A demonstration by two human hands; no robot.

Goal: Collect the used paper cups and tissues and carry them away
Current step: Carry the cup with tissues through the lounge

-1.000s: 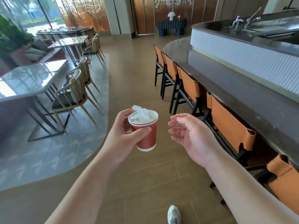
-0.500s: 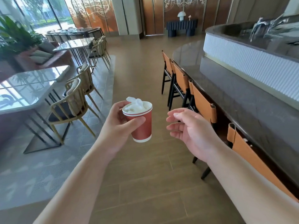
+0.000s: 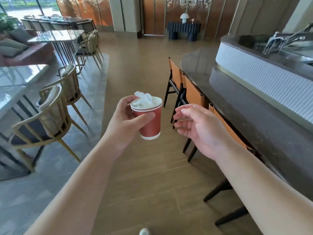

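Red paper cups (image 3: 149, 121), nested and stuffed with white tissues (image 3: 144, 100), sit tilted in my left hand (image 3: 125, 122), its grip curled round them; my right hand (image 3: 201, 129) hangs released beside the counter (image 3: 254, 116).

Both bare forearms reach forward from the lower edge of the view. The left hand (image 3: 126, 122) is curled round a red paper cup (image 3: 149, 122), thumb across its near side and fingers wrapped behind. The right hand (image 3: 201, 128) hangs just beside it, apart from the cup, palm turned inward, fingers loosely bent and holding nothing.
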